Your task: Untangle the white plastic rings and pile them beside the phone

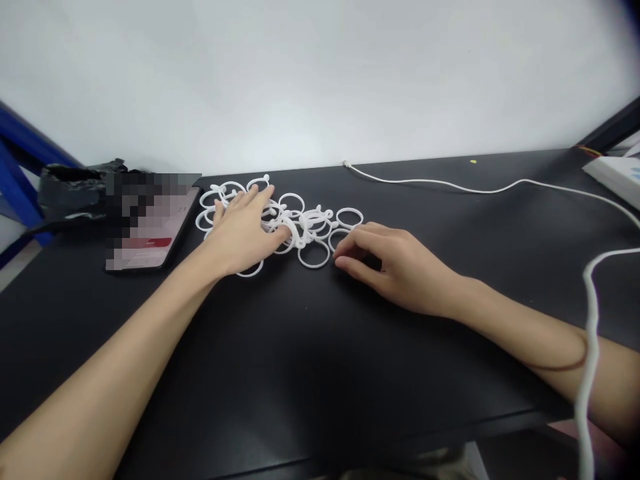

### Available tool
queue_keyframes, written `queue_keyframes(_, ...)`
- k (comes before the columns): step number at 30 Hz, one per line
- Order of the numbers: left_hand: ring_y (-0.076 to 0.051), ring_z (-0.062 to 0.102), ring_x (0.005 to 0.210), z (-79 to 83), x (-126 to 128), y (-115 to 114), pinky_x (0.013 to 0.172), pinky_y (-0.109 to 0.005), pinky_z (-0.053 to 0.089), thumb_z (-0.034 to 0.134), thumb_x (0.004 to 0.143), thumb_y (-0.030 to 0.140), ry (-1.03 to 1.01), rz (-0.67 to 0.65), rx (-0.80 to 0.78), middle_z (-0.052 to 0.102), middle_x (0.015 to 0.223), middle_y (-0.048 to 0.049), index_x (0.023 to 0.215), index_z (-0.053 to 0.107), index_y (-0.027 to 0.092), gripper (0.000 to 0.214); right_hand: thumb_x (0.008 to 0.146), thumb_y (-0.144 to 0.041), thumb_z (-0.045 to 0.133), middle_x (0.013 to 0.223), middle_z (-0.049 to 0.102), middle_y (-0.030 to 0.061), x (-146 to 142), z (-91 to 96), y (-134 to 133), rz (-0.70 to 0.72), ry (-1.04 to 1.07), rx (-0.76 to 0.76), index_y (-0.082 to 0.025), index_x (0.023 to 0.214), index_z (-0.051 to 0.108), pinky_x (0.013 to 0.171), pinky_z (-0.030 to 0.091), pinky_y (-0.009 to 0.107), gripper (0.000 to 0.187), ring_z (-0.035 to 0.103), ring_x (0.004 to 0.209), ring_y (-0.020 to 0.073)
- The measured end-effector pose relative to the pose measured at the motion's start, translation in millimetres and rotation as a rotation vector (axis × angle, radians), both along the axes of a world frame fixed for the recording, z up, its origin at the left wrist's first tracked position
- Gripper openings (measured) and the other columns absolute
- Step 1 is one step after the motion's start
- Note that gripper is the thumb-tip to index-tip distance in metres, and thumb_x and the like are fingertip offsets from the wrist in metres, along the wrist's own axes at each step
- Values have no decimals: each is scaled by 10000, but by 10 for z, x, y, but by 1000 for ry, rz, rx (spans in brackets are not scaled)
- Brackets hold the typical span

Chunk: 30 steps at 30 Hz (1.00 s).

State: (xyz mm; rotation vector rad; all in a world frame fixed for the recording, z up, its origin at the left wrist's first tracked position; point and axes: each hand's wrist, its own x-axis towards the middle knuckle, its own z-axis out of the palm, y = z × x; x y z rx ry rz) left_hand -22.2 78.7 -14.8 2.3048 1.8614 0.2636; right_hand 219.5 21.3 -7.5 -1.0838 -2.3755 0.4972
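Observation:
A heap of several white plastic rings point(300, 220) lies on the black table point(310, 360) near its far edge. My left hand point(245, 230) rests flat on the left part of the heap, fingers stretched out and pressing on the rings. My right hand point(395, 263) lies palm down just right of the heap, its fingers curled and their tips touching the table beside the nearest ring point(314, 255). Whether a ring is pinched in those fingers is hidden.
A phone point(150, 230) lies face up left of the rings, with a dark bag point(70, 190) behind it. A white cable point(450, 185) runs across the back right of the table toward a white box point(617, 172). Another white cord point(590, 347) hangs at the right.

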Motion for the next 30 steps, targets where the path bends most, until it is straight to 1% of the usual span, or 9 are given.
queue_keyframes(3, -339, 234, 1484, 80, 15, -31, 1196, -616, 143, 464, 848, 392, -77, -15, -5, 291, 1597, -111, 1526, 296, 202, 723, 924, -246, 572, 873, 666, 40, 3, 5, 5, -9, 12, 28, -174, 942, 654, 729, 483, 267, 110, 618, 821, 157)
queue_keyframes(6, -300, 231, 1489, 138, 45, -69, 1212, -572, 137, 394, 876, 382, -120, -32, 25, 292, 1604, -68, 1519, 303, 224, 668, 932, -251, 564, 860, 652, 47, 6, 12, 10, -45, 8, 90, -169, 920, 654, 752, 492, 293, 123, 598, 812, 168)
queue_keyframes(8, -279, 225, 1492, 135, 66, -86, 1216, -544, 148, 339, 914, 424, -129, -46, 73, 290, 1606, -46, 1516, 306, 237, 631, 931, -249, 565, 890, 652, 62, 12, 12, 16, -79, -4, 147, -168, 918, 657, 781, 500, 319, 122, 585, 839, 184)
queue_keyframes(10, -279, 194, 1500, 93, 86, -91, 1219, -534, 130, 299, 943, 507, -100, -54, 112, 267, 1615, -53, 1520, 301, 224, 643, 926, -261, 577, 973, 663, 84, 21, 2, 24, -103, -14, 200, -168, 941, 661, 832, 509, 353, 127, 585, 908, 207)
queue_keyframes(13, -307, 160, 1506, -7, 106, -81, 1213, -543, 115, 222, 958, 609, -22, -46, 83, 241, 1622, -91, 1523, 305, 187, 710, 920, -317, 599, 1156, 659, 116, 35, -36, 40, -117, -31, 240, -167, 1045, 661, 962, 498, 415, 205, 578, 1097, 247)
queue_keyframes(16, -316, 164, 1504, -85, 110, -67, 1207, -547, 126, 171, 965, 626, 22, -52, 45, 239, 1621, -104, 1529, 299, 178, 732, 909, -370, 614, 1312, 609, 139, 42, -91, 55, -118, -91, 225, -159, 1166, 640, 1083, 441, 468, 334, 508, 1275, 280)
queue_keyframes(20, -315, 168, 1503, -112, 108, -63, 1206, -552, 121, 178, 967, 630, 33, -69, 52, 245, 1619, -101, 1535, 288, 181, 733, 909, -416, 601, 1453, 500, 173, 41, -136, 66, -101, -181, 150, -140, 1284, 595, 1135, 404, 493, 466, 446, 1373, 303)
queue_keyframes(26, -326, 201, 1494, -92, 119, -75, 1199, -563, 148, 192, 971, 616, 35, -67, 63, 279, 1603, -130, 1520, 323, 157, 727, 908, -457, 593, 1527, 419, 160, 34, -114, 64, -87, -236, 71, -130, 1385, 528, 1182, 341, 497, 582, 332, 1451, 301)
queue_keyframes(30, -308, 225, 1488, -19, 141, -106, 1210, -525, 140, 211, 979, 590, -4, -33, 140, 301, 1592, -140, 1509, 336, 135, 709, 894, -489, 606, 1521, 430, 152, 27, -71, 69, -139, -213, 106, -134, 1365, 546, 1179, 335, 514, 593, 307, 1462, 301)
